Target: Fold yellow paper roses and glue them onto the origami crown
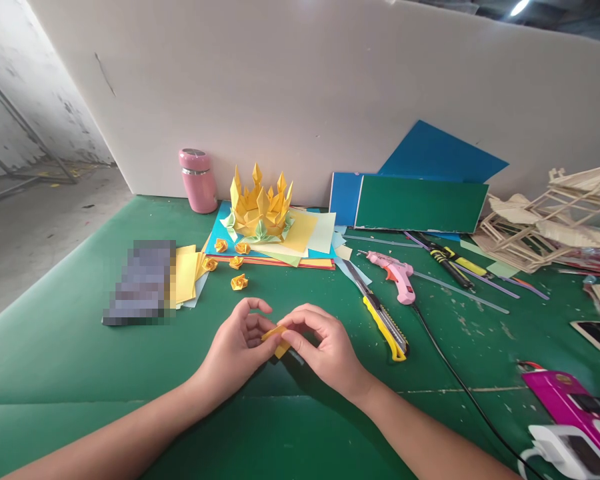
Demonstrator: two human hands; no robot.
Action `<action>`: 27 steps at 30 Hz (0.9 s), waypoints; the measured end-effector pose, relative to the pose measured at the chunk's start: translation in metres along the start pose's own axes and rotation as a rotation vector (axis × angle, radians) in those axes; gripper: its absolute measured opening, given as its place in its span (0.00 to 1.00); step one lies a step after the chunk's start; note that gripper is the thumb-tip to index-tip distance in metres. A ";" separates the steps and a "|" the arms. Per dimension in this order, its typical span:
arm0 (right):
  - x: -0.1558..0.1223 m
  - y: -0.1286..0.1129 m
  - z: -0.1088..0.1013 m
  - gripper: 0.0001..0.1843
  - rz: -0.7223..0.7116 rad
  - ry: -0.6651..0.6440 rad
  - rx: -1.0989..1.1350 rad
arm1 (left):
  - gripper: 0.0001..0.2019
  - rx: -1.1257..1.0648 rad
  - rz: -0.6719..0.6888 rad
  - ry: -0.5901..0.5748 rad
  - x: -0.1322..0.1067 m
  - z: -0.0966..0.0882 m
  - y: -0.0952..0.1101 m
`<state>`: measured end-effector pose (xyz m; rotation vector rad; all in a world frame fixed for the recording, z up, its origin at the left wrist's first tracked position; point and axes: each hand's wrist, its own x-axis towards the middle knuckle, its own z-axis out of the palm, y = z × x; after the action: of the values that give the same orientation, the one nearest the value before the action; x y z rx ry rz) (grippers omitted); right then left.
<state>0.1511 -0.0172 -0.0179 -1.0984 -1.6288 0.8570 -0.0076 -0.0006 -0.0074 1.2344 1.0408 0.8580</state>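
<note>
Between my two hands is a small folded piece of yellow paper (281,348), held just above the green table. My left hand (243,340) pinches its left side between thumb and fingers. On the right side, my right hand (323,343) grips it with thumb and fingertips, which hide part of the folds. Several folded yellow paper roses (239,283) lie beyond my hands. Behind them a yellow folded-paper crown (261,220) with pale green leaf shapes stands on a stack of coloured paper (325,230).
Yellow paper sheets (185,275) lie beside a blurred dark object (143,283) at left. A pink flask (199,181) stands behind. To the right are a yellow utility knife (380,320), a corded pink glue gun (397,275), a wooden stick model (530,220) and a magenta power strip (560,400).
</note>
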 end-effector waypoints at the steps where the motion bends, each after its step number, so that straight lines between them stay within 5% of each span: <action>1: 0.000 0.000 0.000 0.04 -0.016 0.012 -0.006 | 0.17 -0.009 -0.006 0.008 0.001 -0.001 0.000; 12: -0.001 0.005 -0.002 0.08 -0.304 0.057 -0.136 | 0.22 -0.186 -0.108 -0.039 0.004 -0.003 0.003; 27: 0.000 0.005 -0.007 0.08 -0.214 -0.016 -0.040 | 0.21 -0.313 -0.119 -0.108 0.004 -0.008 0.001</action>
<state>0.1592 -0.0149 -0.0207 -0.9257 -1.7469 0.6968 -0.0136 0.0056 -0.0073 0.9350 0.8466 0.8175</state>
